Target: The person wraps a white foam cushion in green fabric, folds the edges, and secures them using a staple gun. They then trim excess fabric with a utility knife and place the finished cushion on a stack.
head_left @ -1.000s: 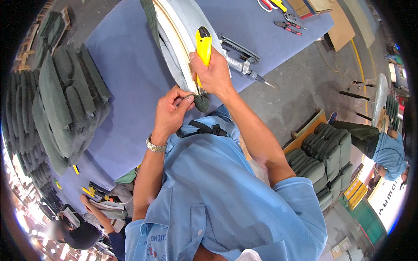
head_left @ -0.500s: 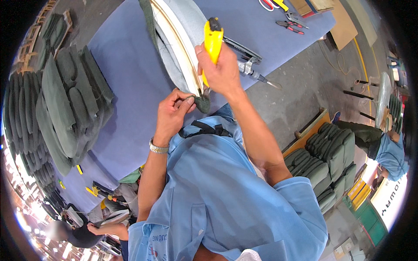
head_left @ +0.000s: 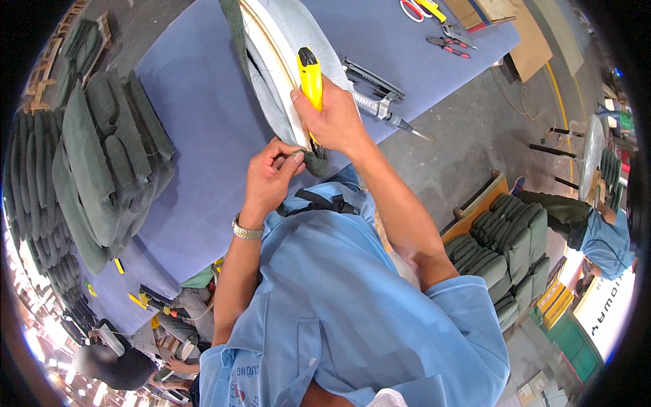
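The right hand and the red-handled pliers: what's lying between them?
A black-and-silver tool on the blue table lies between the right hand and the pliers; the head view shows it.

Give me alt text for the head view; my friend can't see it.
A person's right hand grips a yellow-handled tool, probably a knife, at the near end of a curved, pale-edged piece, while the left hand pinches dark green fabric. Red-handled pliers lie on the blue table; dark padded pieces are stacked at left.

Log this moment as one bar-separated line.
left hand: pinching dark-green fabric | right hand: gripping yellow utility knife, lower end at fabric | curved frame on blue table | right of frame: staple gun, red-handled pliers
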Demonstrator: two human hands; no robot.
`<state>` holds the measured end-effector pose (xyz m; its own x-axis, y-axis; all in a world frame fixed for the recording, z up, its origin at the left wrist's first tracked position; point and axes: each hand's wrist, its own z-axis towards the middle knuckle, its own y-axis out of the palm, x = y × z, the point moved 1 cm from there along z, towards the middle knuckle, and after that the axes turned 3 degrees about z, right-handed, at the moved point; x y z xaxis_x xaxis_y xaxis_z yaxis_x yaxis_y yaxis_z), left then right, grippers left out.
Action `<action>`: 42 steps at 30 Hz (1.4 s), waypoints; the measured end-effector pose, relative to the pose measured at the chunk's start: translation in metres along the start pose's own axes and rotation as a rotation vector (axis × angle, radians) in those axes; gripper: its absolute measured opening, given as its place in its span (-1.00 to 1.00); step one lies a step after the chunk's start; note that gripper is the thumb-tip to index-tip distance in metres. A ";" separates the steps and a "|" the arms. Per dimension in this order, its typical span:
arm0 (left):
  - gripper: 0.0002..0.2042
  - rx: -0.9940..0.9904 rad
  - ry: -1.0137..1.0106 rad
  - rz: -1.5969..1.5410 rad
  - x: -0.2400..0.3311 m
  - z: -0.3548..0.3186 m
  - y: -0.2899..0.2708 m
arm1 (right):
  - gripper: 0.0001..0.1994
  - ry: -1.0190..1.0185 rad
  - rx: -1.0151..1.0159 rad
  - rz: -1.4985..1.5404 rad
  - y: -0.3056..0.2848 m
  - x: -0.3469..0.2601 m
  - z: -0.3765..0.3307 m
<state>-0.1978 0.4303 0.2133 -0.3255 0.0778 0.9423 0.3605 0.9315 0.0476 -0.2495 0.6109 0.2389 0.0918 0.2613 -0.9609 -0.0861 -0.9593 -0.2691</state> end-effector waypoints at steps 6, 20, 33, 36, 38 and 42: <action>-0.92 -0.029 -0.022 0.008 0.000 -0.001 -0.001 | -0.62 0.052 -0.036 -0.019 0.001 -0.001 -0.002; -0.93 -0.012 0.020 -0.008 -0.003 -0.003 0.007 | -0.61 0.107 0.077 0.030 0.001 0.015 -0.012; -0.91 -0.036 0.256 0.433 0.036 0.001 0.020 | -0.72 0.094 0.101 0.149 0.000 0.012 -0.013; -0.91 -0.025 0.279 0.511 0.025 0.002 0.012 | -0.73 0.084 0.139 0.147 0.002 0.015 -0.013; -0.95 -0.005 0.225 0.440 0.023 0.001 0.013 | -0.73 0.111 0.139 0.190 0.001 0.014 -0.013; -0.96 -0.019 0.117 0.388 0.018 -0.001 0.010 | -0.71 0.029 0.195 0.096 0.001 0.014 -0.008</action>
<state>-0.1991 0.4406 0.2313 -0.0607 0.3799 0.9230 0.4531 0.8345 -0.3137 -0.2407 0.6131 0.2259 0.1019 0.1642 -0.9811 -0.2857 -0.9399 -0.1870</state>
